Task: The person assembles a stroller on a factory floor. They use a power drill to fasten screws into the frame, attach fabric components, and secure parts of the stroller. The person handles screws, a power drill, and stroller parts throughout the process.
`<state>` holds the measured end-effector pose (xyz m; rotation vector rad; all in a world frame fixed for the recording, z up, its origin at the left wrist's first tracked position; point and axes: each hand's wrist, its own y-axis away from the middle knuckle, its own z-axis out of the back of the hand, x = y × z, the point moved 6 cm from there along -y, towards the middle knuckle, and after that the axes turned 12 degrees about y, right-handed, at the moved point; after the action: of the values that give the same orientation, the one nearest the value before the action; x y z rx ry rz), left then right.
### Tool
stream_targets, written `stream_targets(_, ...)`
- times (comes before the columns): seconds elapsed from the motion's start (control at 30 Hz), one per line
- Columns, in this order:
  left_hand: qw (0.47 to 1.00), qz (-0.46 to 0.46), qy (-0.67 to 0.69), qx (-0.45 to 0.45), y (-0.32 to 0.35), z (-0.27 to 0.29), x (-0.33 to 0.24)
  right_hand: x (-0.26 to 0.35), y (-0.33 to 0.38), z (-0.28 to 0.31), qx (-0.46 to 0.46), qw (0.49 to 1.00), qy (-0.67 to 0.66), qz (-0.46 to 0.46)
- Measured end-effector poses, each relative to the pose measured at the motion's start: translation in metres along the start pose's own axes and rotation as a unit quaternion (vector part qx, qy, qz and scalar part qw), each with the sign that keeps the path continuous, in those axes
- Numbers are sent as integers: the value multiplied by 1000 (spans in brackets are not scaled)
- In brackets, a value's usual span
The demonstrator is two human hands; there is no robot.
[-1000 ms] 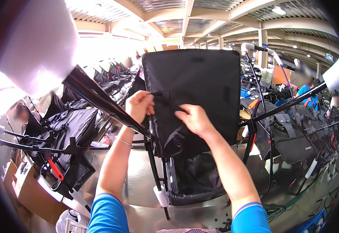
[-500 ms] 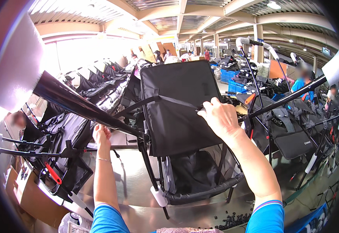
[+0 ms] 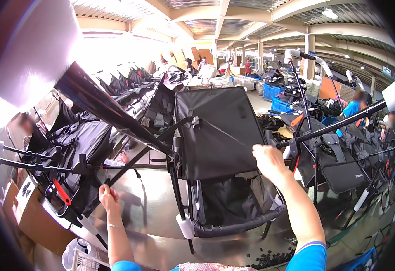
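Note:
In front of me stands a partly assembled black stroller with a tubular frame [image 3: 109, 113] and a stiff black fabric panel [image 3: 215, 158]. A black strap [image 3: 134, 160] runs from a small buckle [image 3: 195, 121] on the panel down to the left, under the frame tube. My left hand [image 3: 110, 198] is closed on that strap's lower end. My right hand [image 3: 270, 161], at the panel's right edge, pinches the other, thin-looking end [image 3: 229, 134], which stretches taut across the panel. Below the panel hangs a black fabric basket [image 3: 227, 198].
A shiny metal table [image 3: 161, 217] carries the stroller, with small black parts [image 3: 269, 259] near its front edge. Other strollers stand close at left [image 3: 70, 158] and right [image 3: 337, 158]. Blue crates [image 3: 272, 91] and several people are farther back.
My left hand has moved down and left, drawing the strap out long on that side. My right hand has moved down and slightly right, and the strap across the panel is tauter.

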<state>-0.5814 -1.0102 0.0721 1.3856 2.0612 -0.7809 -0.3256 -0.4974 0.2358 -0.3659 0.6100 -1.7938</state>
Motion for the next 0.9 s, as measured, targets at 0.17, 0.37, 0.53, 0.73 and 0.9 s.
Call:
stream_targets(0.17,994,48,-78,62,80,48,28,16,87,15,52,994,-89,19)
stream_targets(0.37,888,301,-156,312,222,-16,73,-112,175,7,-243,900,-220,-289)
stream_targets(0.53,880,103,-333,323,261,-59,96,-105,172,-118,-5,794,-522,-310)
stream_targets(0.73,915,148,-302,223,179,-21,87,-2,151,-99,-18,760,-585,-283)
stream_targets(0.9,935,82,-313,146,132,51,31,95,127,-104,49,767,-597,-229)
